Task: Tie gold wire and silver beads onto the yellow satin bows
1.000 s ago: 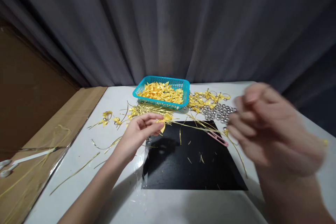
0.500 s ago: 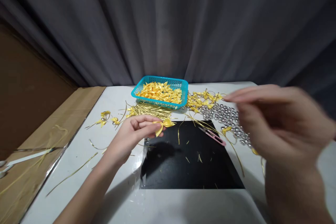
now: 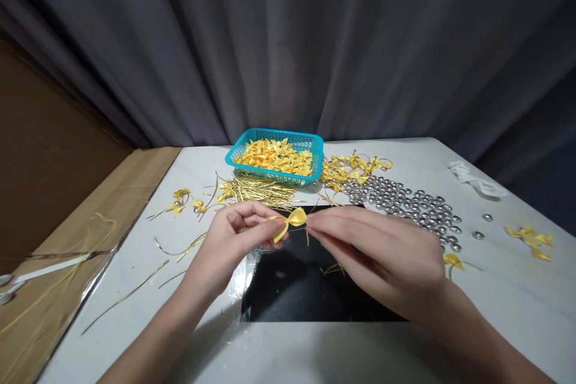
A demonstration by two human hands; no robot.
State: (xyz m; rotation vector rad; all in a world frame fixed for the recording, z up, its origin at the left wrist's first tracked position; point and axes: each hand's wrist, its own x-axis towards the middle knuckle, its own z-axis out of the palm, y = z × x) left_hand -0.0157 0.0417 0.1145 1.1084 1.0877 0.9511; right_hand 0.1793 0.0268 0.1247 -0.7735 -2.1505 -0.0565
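Yellow bow [image 3: 294, 218] pinched by fingers of left hand [image 3: 229, 240] and right hand [image 3: 382, 255] — teal basket [image 3: 292, 135] behind holds more bows [image 3: 274, 159].

- The table [image 3: 315, 354] fills the lower half of the frame, with a curtain [image 3: 288, 42] behind it across the top
- A mat [image 3: 288, 297] lies on the table at lower centre
- The basket [image 3: 318, 150] stands behind the mat near the table's far edge, with a heap of bows [image 3: 274, 159] in it
- Wire strips [image 3: 261, 189] lie between the basket and the mat
- Loose bows [image 3: 351, 169] lie just right of the basket, and beads [image 3: 405, 201] spread in front of them, right of the mat
- The left hand [image 3: 229, 240] and right hand [image 3: 382, 252] meet over the mat's far edge, with the held bow [image 3: 294, 218] between their fingertips
- Cardboard [image 3: 67, 222] lies left of the table, and scissors [image 3: 18, 282] rest on it at the frame's left edge
- A lone bow [image 3: 531, 237] lies on the table near the right edge
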